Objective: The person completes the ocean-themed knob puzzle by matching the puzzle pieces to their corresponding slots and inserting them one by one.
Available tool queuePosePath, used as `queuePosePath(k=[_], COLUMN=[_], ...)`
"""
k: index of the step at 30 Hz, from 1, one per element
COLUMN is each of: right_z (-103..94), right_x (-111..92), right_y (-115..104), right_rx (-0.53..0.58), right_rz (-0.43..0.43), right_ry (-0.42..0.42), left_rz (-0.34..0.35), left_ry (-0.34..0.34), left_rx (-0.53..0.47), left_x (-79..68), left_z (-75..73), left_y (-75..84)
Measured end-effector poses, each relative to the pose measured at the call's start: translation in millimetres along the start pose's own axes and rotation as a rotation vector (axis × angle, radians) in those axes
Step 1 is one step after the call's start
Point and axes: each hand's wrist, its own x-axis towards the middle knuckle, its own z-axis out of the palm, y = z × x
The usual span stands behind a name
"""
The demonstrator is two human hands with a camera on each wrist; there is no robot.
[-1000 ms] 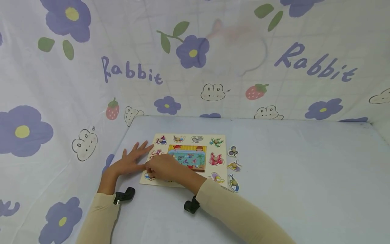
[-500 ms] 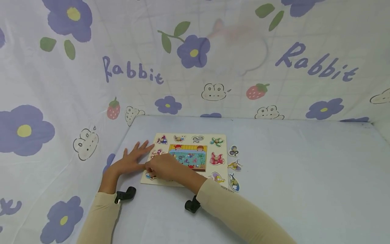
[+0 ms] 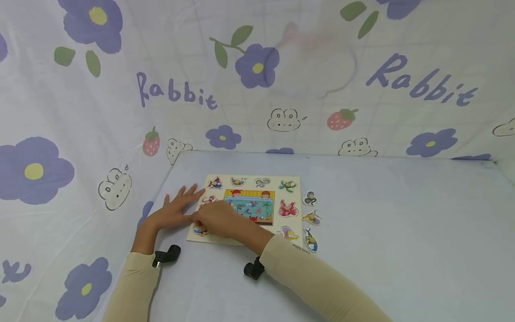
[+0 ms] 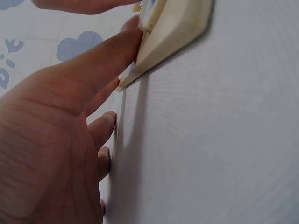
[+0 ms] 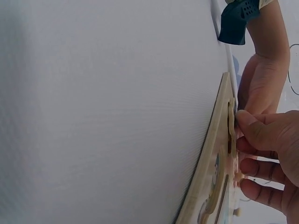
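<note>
Puzzle pc [image 5: 231, 126] on bd [image 3: 275, 184], at R hand [image 3: 216, 219] fingertips, nr L hand [image 3: 173, 213].

The left hand [image 3: 174, 213] and right hand [image 3: 218, 218] block the left side of the puzzle board [image 3: 250, 183]; three loose pieces [image 3: 310, 218] flank its right, free counter [image 3: 398, 223] stretching beyond.

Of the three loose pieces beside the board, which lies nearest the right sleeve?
The bottom piece in the head view; the middle piece and top piece lie farther away.
</note>
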Motion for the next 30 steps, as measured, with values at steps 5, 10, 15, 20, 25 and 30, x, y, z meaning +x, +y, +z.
queuePosePath(k=[5,10,15,20,25,30], right_z=[-6.2,-4.8,-2.1,-2.9,-1.2,1.5], right_x=[0.3,1.2,1.7,1.2,1.0,-0.2], right_y=[-1.8,-2.1,-1.4,-1.7,-2.2,-1.9], right_rx=[-0.002,0.011,0.012,0.029,0.039,0.037], right_rz=[-0.001,0.018,0.042,0.057,0.061,0.074], right_ry=[0.021,-0.010,-0.023,-0.036,-0.033,-0.034], left_rz=[0.001,-0.003,-0.005,-0.007,-0.011,-0.019], left_ry=[0.000,0.000,0.004,0.002,0.004,0.006], left_rx=[0.002,0.008,0.009,0.011,0.020,0.019], left_x=[1.7,2.0,0.9,0.5,0.6,-0.1], left_z=[-1.0,-0.6,-0.4,-0.3,0.1,0.6], left_y=[-2.3,-2.1,-0.2,1.0,0.3,2.1])
